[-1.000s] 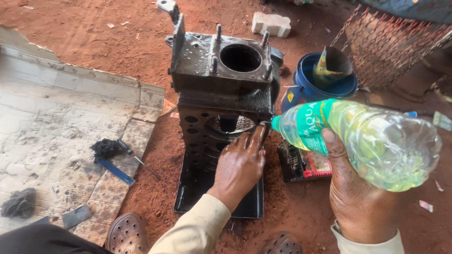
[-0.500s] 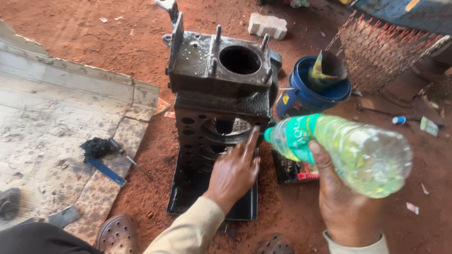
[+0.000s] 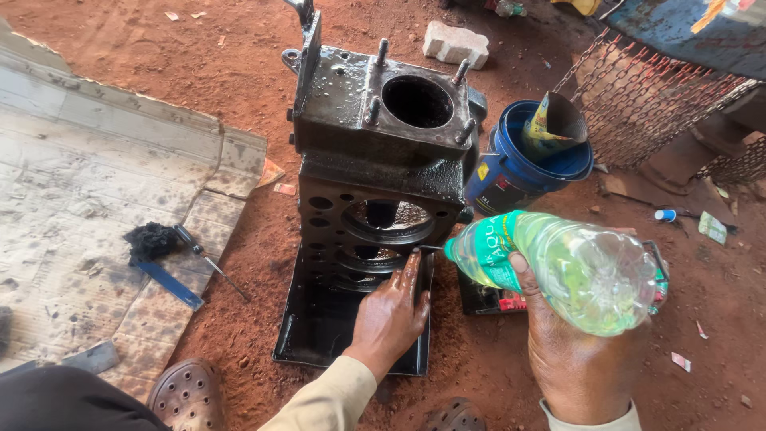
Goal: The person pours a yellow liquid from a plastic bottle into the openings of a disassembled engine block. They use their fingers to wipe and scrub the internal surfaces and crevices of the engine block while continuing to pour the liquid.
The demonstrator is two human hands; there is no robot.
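Fingers: our left hand (image 3: 391,315) lies flat, fingers together, tips on the oily engine block's (image 3: 381,172) lower face beside its round side opening; our right hand (image 3: 586,363) is wrapped around a clear plastic bottle (image 3: 570,267) of yellowish liquid, tilted with its neck at that opening. Block: upright in a black drip tray (image 3: 319,339) on red earth. Handling, as we judge: pour thinly, keep the mouth over the tray.

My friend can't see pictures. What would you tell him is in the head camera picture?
A person's right hand tips a clear plastic bottle of yellowish liquid toward a black, oily engine block standing in a black tray on red dirt. Their left hand touches the block's side opening. A blue bucket stands behind, and cardboard with a screwdriver lies left.
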